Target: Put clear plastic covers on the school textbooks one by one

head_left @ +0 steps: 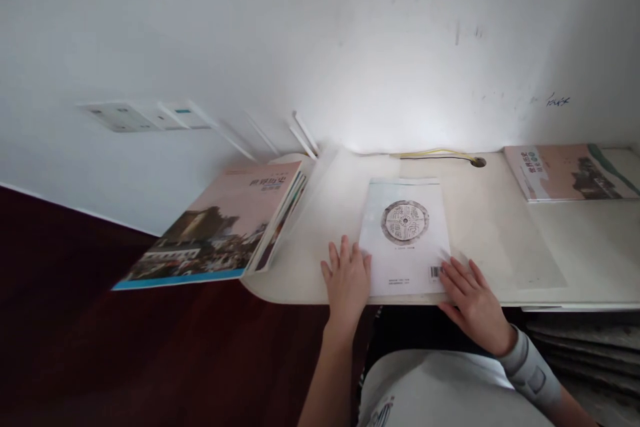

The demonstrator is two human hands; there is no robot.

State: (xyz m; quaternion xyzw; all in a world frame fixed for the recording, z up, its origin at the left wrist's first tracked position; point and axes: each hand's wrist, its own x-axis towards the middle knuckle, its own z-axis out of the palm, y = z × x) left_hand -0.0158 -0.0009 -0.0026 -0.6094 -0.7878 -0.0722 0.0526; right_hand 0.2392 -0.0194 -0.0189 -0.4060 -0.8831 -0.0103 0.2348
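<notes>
Left grip (347,282) and right grip (474,303), outstretched and empty, flank the white book (405,257), touching it

Yellow and black cables (434,152) reach the cable hole (480,163). Right of the hole lies a world-history textbook (565,173); well left of the hole are a textbook stack (215,220) and two white rods (306,133); above and right of the hole, handwriting (557,101) marks the wall (350,40).

The lone head view looks forward and down from close above the wearer's torso (450,390), across the table (295,273) to the wall (320,40).
</notes>
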